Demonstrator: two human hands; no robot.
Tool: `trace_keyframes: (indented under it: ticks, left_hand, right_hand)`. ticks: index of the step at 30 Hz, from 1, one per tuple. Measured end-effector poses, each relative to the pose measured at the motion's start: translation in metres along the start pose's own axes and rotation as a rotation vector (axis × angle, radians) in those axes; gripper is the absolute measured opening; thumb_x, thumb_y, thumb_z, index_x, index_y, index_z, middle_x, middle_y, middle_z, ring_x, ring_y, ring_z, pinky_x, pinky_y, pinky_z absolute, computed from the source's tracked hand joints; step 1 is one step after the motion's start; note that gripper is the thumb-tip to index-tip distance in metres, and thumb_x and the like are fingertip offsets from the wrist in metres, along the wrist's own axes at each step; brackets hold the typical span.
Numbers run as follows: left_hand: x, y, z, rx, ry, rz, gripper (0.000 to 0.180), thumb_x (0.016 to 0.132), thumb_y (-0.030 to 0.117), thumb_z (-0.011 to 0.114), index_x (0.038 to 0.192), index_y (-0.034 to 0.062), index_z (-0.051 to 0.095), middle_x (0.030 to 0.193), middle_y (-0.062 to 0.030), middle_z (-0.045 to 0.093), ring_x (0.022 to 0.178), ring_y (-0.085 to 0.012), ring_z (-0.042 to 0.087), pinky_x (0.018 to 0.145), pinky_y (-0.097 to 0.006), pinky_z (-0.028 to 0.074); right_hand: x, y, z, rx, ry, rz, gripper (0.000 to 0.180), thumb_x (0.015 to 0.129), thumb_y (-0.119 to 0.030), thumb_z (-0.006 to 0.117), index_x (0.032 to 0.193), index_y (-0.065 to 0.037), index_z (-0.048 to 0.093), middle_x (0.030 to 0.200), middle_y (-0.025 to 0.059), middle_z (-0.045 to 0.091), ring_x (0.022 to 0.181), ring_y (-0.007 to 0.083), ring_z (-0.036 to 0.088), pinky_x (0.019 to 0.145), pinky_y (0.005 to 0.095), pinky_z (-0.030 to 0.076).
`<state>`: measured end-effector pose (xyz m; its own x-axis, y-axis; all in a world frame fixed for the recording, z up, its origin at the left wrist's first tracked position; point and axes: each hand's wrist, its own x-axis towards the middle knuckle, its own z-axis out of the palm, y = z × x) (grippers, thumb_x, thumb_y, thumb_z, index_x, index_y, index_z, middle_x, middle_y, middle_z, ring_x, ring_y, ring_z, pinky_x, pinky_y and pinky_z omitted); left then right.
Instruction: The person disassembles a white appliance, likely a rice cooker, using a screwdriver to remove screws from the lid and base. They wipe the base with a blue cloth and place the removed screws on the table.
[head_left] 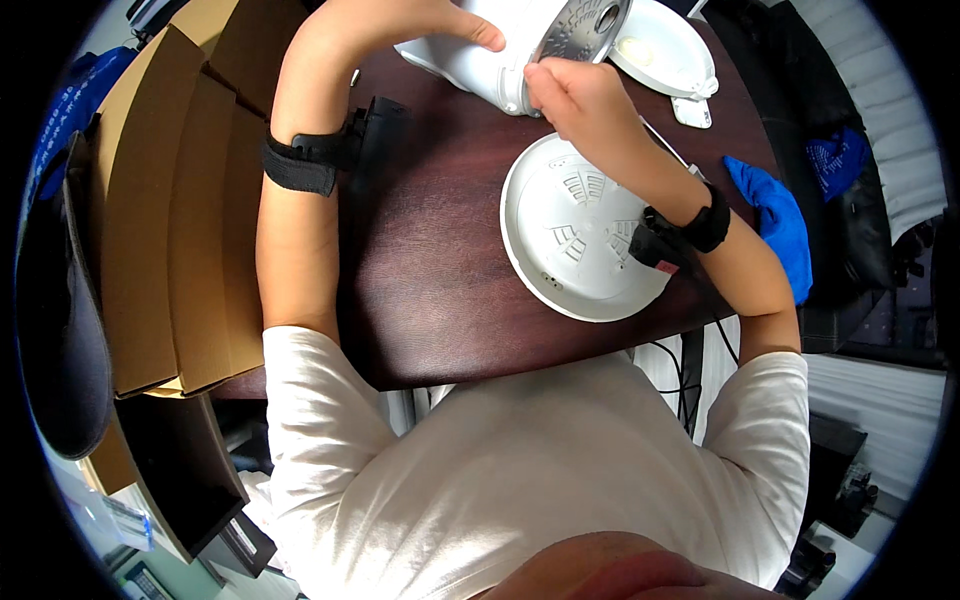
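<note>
A white plastic appliance housing point(480, 62) lies tilted on its side at the far edge of the table, its open end toward the right. Inside that end shows a shiny metal plate point(580, 32) with holes. My left hand point(440, 22) holds the housing from the left, thumb along its side; its other fingers are out of sight. My right hand point(585, 100) is closed at the housing's lower rim, fingers curled and partly hidden. Below my right forearm lies a round white base cover point(540, 225) with vent slots, partly covered by that arm.
A white lid point(665, 45) with a hinge tab lies at the far right. A blue cloth point(775, 220) hangs at the table's right edge. Cardboard boxes point(150, 220) stand along the left. Black cables point(683, 385) hang by the near edge of the dark wooden table point(420, 300).
</note>
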<state>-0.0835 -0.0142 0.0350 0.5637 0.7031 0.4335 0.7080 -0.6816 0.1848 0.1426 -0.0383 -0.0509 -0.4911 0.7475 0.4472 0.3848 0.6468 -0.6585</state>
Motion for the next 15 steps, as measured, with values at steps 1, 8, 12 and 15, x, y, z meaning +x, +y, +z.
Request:
trace_keyframes:
  ticks: [1,8,12,15]
  left_hand:
    - [-0.001,0.001,0.002,0.015,0.016,-0.001,0.092,0.065,0.032,0.085,0.142,0.0040,0.044,0.141,-0.0336,0.041,0.133,-0.0440,0.040,0.112,-0.041,0.033]
    - [-0.002,0.017,0.008,0.041,0.056,-0.052,0.091,0.066,0.034,0.084,0.141,0.0006,0.044,0.139,-0.0358,0.042,0.134,-0.0444,0.039,0.112,-0.041,0.033]
    - [-0.003,0.019,0.009,0.047,0.069,-0.064,0.091,0.066,0.034,0.083,0.140,-0.0007,0.044,0.139,-0.0363,0.042,0.134,-0.0446,0.039,0.112,-0.040,0.033]
    - [-0.003,0.012,0.013,0.066,0.079,-0.040,0.091,0.066,0.034,0.083,0.140,-0.0010,0.044,0.138,-0.0362,0.042,0.134,-0.0446,0.039,0.112,-0.040,0.033]
  right_hand:
    - [-0.002,-0.003,-0.001,0.140,-0.051,0.143,0.034,0.097,-0.024,0.052,0.074,0.000,0.061,0.054,0.0090,0.051,0.046,0.0188,0.055,0.047,0.0322,0.042]
    - [-0.009,0.004,-0.017,0.358,-0.139,0.266,0.028,0.097,-0.023,0.051,0.085,0.000,0.061,0.053,0.0078,0.049,0.048,0.0140,0.052,0.048,0.0330,0.040]
    - [-0.015,0.000,-0.019,-0.085,-0.011,0.024,0.016,0.093,-0.018,0.059,0.087,-0.003,0.060,0.057,0.0091,0.053,0.050,0.0195,0.055,0.049,0.0328,0.042]
    - [-0.015,-0.003,-0.018,-0.258,0.094,-0.115,0.013,0.090,-0.016,0.064,0.086,-0.004,0.059,0.065,0.0089,0.057,0.054,0.0241,0.058,0.050,0.0336,0.043]
